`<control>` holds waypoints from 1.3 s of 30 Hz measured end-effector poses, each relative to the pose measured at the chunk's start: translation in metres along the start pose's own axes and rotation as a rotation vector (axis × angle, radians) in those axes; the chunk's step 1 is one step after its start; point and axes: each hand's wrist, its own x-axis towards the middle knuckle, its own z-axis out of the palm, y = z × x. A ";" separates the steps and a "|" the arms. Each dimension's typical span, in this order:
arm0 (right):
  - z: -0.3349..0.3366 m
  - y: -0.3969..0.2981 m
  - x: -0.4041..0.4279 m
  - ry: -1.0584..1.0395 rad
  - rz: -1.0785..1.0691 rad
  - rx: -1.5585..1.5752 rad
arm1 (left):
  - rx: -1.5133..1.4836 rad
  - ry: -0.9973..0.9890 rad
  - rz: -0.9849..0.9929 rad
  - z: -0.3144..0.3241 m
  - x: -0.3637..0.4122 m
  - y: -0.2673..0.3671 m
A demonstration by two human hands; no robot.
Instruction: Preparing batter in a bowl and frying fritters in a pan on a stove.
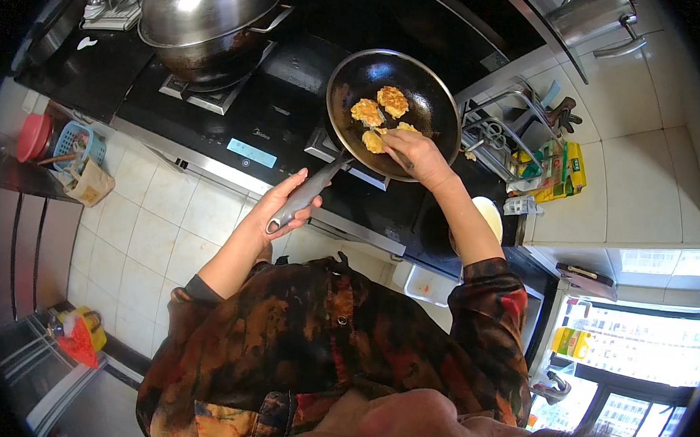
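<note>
My left hand [284, 205] grips the grey handle [312, 192] of a dark frying pan [432, 103], which is over the right side of the gas hob. Several browned patties lie in the pan; one patty [392, 102] and another [367, 112] show golden-brown tops. Over the pan's near right side, my right hand [411, 153] has its fingers bent down beside a paler patty [373, 142]. What looks like a thin utensil shows under these fingers, but most of it is hidden, so the hold is unclear.
A large metal wok with a domed lid [210, 5] stands on the left burner. Right of the pan are a metal rack [512, 114] with utensils and a pale bowl [488, 218] partly behind my right forearm. A white tray [430, 285] sits below the counter edge.
</note>
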 end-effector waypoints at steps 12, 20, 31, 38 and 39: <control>-0.012 0.056 0.027 0.440 0.593 0.424 | -0.023 -0.005 -0.021 0.000 0.002 0.001; 0.012 0.088 0.074 0.193 0.668 0.529 | 0.016 0.053 -0.038 0.004 -0.001 0.005; 0.001 0.101 0.110 -0.044 0.683 0.554 | 0.019 0.062 -0.071 0.002 0.001 0.004; -0.003 0.095 0.122 -0.114 0.522 0.467 | 0.043 0.081 -0.059 0.004 -0.001 0.004; -0.009 0.085 0.128 -0.153 0.542 0.447 | 0.025 0.079 -0.059 0.004 -0.002 0.004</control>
